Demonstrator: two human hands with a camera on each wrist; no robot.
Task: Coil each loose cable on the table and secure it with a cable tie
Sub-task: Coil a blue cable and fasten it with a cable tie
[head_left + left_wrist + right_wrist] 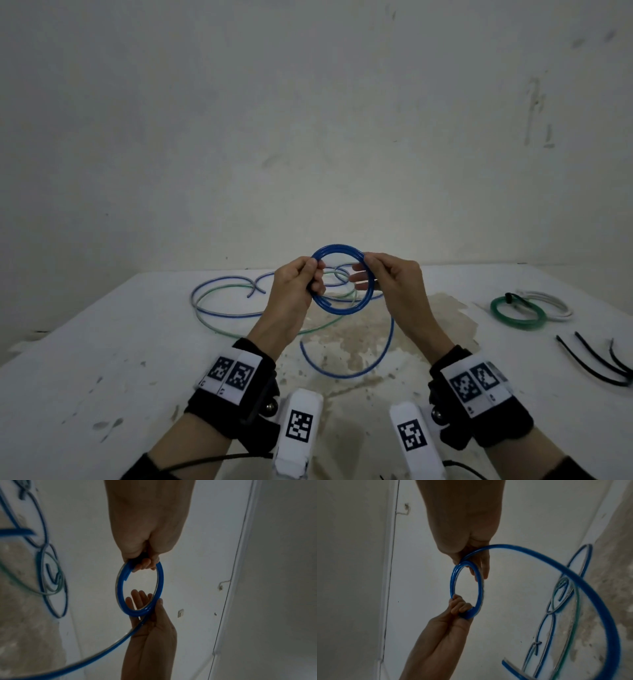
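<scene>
Blue cable (337,249) partly coiled, held above table (102,342), loose tail hanging; black cable ties (596,359) far right.

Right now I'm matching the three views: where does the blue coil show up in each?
Head: blue coil at centre, held up between both hands.
Left wrist: centre, left hand gripping its top.
Right wrist: centre-left, right hand above.
Shared landmark: the loose cables on the table.

Left hand (297,281) fist-curled, gripping; right hand (390,278) pinching, apparently fingers extended.
</scene>
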